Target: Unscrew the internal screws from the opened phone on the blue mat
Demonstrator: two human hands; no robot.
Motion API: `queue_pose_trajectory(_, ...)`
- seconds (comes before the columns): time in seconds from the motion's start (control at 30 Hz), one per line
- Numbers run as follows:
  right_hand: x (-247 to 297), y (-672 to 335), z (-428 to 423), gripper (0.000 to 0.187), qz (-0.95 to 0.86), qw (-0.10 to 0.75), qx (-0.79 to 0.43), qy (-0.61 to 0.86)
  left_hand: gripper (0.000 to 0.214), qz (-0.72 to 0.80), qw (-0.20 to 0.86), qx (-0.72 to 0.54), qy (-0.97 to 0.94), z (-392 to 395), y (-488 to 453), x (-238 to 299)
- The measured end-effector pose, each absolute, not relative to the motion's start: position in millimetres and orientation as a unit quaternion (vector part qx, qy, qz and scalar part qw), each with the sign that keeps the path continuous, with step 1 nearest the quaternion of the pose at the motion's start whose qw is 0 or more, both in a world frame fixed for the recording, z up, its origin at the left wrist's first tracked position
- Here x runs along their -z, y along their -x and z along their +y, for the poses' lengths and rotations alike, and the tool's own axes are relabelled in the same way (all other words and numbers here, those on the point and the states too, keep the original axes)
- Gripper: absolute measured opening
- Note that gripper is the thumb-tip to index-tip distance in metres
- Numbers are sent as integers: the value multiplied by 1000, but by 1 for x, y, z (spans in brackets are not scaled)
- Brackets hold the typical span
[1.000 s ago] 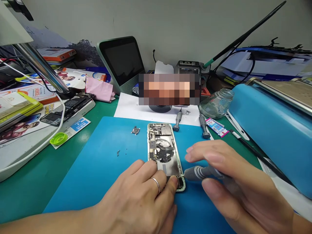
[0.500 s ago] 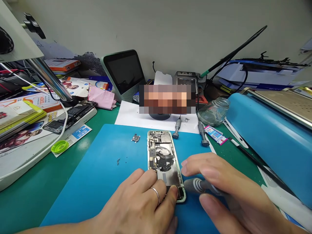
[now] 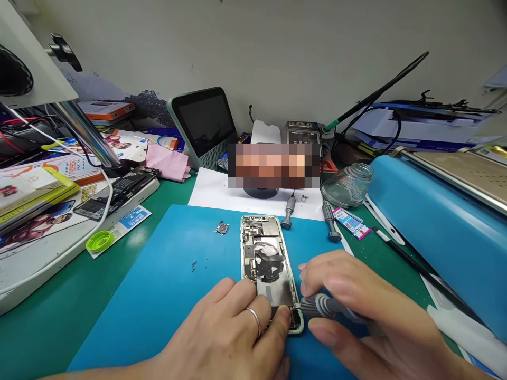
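Observation:
An opened smartphone (image 3: 269, 261), its inner parts bare, lies lengthwise on the blue mat (image 3: 150, 295). My left hand (image 3: 237, 330) grips its lower end, thumb pressed on the bottom part; the hand hides the lower left side. In my right hand (image 3: 380, 311) is a grey screwdriver (image 3: 317, 306), held almost level with its end at the phone's lower right edge. Its tip is too small to make out. Left of the phone lie a small metal camera-like part (image 3: 222, 227) and some tiny screws (image 3: 194, 265).
Two more screwdrivers (image 3: 289, 211) (image 3: 330, 221) lie beyond the phone. Behind stand a glass jar (image 3: 348, 184) and a screen device (image 3: 206, 124). A microscope stand (image 3: 85, 132) and another opened phone (image 3: 119, 192) are at left; a blue machine (image 3: 431, 221) is at right.
The view has shifted slightly, so everything sits a little lower. My right thumb has moved left, closer to the screwdriver's grip. My left hand keeps its hold on the phone.

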State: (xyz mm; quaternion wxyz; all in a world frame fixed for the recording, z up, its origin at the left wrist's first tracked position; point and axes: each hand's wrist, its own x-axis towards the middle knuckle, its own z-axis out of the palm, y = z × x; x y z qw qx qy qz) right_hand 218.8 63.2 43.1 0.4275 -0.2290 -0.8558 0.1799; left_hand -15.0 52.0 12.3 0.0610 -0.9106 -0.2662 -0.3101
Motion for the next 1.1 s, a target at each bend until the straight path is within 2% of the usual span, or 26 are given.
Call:
queue_pose_trajectory(0.23,-47,-223,56,85,-860,409,-182,245,20,-259,54,305,915,50,17,-13)
queue_pose_trajectory(0.4,-51,-219,57,76,-851,418,-186,258,20,-259,54,301,916,51,16,-12)
queue_pose_trajectory(0.63,-49,-219,59,75,-856,420,-186,237,20,-266,54,303,914,53,16,-13)
queue_pose_trajectory(0.8,-43,-226,55,83,-848,427,-185,253,24,-262,53,300,916,53,16,-15)
queue_pose_trajectory(0.97,-35,-226,51,84,-798,504,-160,289,27,-254,39,304,918,53,18,-17)
queue_pose_trajectory(1.1,-36,-222,53,84,-773,516,-149,338,28,-258,35,307,916,53,20,-19)
